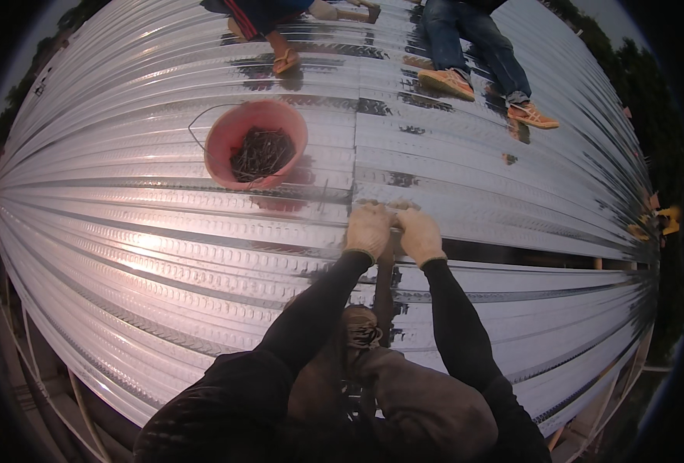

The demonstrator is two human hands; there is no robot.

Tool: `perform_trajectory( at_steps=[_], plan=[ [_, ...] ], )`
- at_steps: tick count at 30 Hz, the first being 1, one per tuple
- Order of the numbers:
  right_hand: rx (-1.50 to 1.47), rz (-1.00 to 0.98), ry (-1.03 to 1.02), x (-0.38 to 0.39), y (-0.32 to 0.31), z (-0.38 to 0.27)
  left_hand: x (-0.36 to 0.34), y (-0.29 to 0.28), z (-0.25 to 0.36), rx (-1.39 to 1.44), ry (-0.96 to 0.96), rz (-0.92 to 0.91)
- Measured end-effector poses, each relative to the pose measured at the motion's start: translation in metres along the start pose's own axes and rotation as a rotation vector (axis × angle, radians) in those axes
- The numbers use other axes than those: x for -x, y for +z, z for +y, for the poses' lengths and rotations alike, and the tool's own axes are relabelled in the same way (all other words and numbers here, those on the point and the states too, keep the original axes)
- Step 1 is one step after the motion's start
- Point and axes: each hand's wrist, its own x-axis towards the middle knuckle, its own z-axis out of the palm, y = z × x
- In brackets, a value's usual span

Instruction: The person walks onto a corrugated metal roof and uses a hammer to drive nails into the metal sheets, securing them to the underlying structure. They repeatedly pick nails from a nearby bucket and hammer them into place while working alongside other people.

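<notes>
Head view: pale cloth-gloved hands (370, 231) at ribbed, glossy metal sheets (465, 185)

Head view of ribbed metal decking (149, 289). My left hand (369, 229) and right hand (421, 234), in pale work gloves, lie close together at a panel seam, fingers curled downward; what the fingertips grip is hidden. Right of them, a dark slot (542, 257) separates two panels. My black sleeves (465, 328) enter from below, flanking a laced shoe (361, 328) and my brown trousers (427, 397). Beyond my left hand stands a red bucket (215, 154) with a wire handle, containing thin dark rods (263, 154). Farther off: a co-worker's sandalled foot (284, 60) and, to its right, another co-worker's jeans (500, 58) and orange shoes (446, 82).
</notes>
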Motion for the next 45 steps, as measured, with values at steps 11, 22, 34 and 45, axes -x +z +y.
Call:
perform_trajectory(
  at_steps=[11,22,34,45],
  plan=[
    [0.018,-0.003,0.01,-0.001,-0.002,0.0,-0.003,0.018,-0.005,-0.048,0.017,0.027],
    [0.006,-0.046,0.026,-0.001,-0.003,-0.001,-0.001,0.009,-0.003,-0.033,0.001,-0.024],
    [0.059,-0.092,0.03,-0.005,0.002,-0.004,0.005,0.025,-0.009,-0.004,-0.004,0.002],
    [0.076,-0.058,0.053,-0.001,0.011,-0.006,0.013,0.024,-0.006,0.024,-0.036,0.039]
  ],
)
